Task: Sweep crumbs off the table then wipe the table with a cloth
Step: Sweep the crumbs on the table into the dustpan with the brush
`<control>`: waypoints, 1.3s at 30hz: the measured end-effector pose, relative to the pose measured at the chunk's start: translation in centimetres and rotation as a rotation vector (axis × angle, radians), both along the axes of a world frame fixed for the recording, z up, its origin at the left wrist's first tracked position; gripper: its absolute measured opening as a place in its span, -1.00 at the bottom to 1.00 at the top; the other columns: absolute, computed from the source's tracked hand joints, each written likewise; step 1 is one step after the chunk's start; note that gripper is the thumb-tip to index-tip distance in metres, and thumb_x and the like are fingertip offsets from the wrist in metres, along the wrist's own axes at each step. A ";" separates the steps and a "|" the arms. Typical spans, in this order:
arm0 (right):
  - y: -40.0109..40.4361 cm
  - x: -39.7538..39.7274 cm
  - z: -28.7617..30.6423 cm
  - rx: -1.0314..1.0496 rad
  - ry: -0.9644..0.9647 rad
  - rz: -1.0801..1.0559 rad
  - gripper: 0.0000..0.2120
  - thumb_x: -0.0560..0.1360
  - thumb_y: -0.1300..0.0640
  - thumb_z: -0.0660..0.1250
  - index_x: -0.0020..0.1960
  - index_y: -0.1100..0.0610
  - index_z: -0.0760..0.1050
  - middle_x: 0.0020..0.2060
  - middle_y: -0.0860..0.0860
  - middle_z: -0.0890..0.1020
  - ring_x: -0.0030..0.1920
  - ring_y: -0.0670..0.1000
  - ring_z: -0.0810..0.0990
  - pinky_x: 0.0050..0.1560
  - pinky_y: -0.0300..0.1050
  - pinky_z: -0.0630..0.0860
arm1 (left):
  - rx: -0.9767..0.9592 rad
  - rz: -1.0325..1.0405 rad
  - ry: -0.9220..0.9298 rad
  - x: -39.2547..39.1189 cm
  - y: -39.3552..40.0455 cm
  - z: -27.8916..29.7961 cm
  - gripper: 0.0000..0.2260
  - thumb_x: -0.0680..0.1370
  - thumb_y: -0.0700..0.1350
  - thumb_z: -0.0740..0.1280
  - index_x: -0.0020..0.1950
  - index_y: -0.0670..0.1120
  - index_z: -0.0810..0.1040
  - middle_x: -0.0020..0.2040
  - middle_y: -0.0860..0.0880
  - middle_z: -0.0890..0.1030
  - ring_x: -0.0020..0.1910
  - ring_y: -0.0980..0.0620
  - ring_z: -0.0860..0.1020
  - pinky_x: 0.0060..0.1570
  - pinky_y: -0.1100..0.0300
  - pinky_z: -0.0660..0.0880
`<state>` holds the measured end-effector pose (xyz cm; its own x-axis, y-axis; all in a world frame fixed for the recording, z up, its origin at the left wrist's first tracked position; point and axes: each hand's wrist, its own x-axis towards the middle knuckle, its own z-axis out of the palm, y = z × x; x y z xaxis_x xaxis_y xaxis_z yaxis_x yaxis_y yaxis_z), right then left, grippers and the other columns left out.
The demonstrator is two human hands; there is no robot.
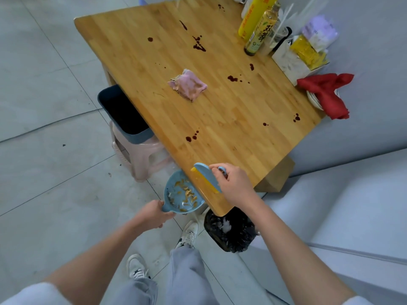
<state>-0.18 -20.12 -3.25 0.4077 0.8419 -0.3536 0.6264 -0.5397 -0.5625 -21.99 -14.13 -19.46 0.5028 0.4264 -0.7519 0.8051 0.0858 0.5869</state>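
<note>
While left fingers (164, 213) grip dustpan (184, 194) handle, right fingers (217, 172) pinch brush (208, 177)

Crumbs (187, 193): yellowish flakes, lying loose inside the dustpan.
Dustpan (179, 194): pale blue, round, held just below the worktop's near edge.
Brush (208, 177): blue back, yellow bristles, set on that edge.
Worktop (231, 119): wooden, spotted with dark red stains.
Cloth (188, 84): pink, folded, soiled, lying mid-worktop.
</note>
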 end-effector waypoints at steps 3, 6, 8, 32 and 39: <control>0.1 1.0 0.0 0.010 -0.062 -0.066 -0.71 0.68 0.05 0.17 0.26 0.10 0.59 -0.35 -0.19 0.41 -0.53 -0.12 0.33 -0.51 -0.32 0.28 | 0.012 -0.007 -0.008 -0.2 0.2 0.0 -0.78 0.53 0.02 0.40 -0.27 0.01 0.48 -0.43 0.05 0.53 -0.52 0.16 0.53 -0.41 0.27 0.46; 0.2 -0.3 -0.3 -0.032 -0.076 -0.012 -0.70 0.69 0.04 0.16 0.29 0.08 0.57 -0.24 -0.15 0.48 -0.46 -0.14 0.33 -0.48 -0.33 0.30 | 0.001 -0.018 -0.016 -0.4 0.4 -0.4 -0.80 0.54 0.02 0.40 -0.23 0.00 0.50 -0.40 0.05 0.54 -0.47 0.13 0.55 -0.39 0.25 0.48; 0.2 -2.0 -0.7 -0.051 -0.057 0.058 -0.70 0.68 0.03 0.16 0.29 0.07 0.57 -0.08 -0.10 0.55 -0.35 -0.18 0.39 -0.39 -0.37 0.30 | 0.002 -0.018 -0.024 -0.4 0.4 -0.5 -0.81 0.54 0.02 0.40 -0.22 0.00 0.50 -0.40 0.05 0.53 -0.48 0.13 0.55 -0.40 0.25 0.48; -2.6 -4.0 4.3 0.225 -0.166 -0.070 -0.64 0.65 0.06 0.20 0.42 0.09 0.47 0.28 -0.06 0.50 0.33 -0.12 0.39 0.36 -0.19 0.37 | -0.471 0.268 -0.359 7.1 1.9 15.3 -0.50 0.67 0.19 0.04 -0.15 -0.15 0.54 -0.32 -0.12 0.54 -0.42 -0.03 0.48 -0.35 0.18 0.43; -3.9 -0.5 1.3 0.113 -0.030 -0.146 -0.48 0.61 0.10 0.26 0.55 0.04 0.29 0.42 -0.13 0.34 0.44 -0.18 0.25 0.44 -0.29 0.25 | -0.370 0.306 -0.260 15.4 1.1 13.8 -0.42 0.67 0.26 -0.03 -0.08 -0.09 0.62 -0.21 -0.09 0.61 -0.27 -0.02 0.56 -0.36 0.19 0.47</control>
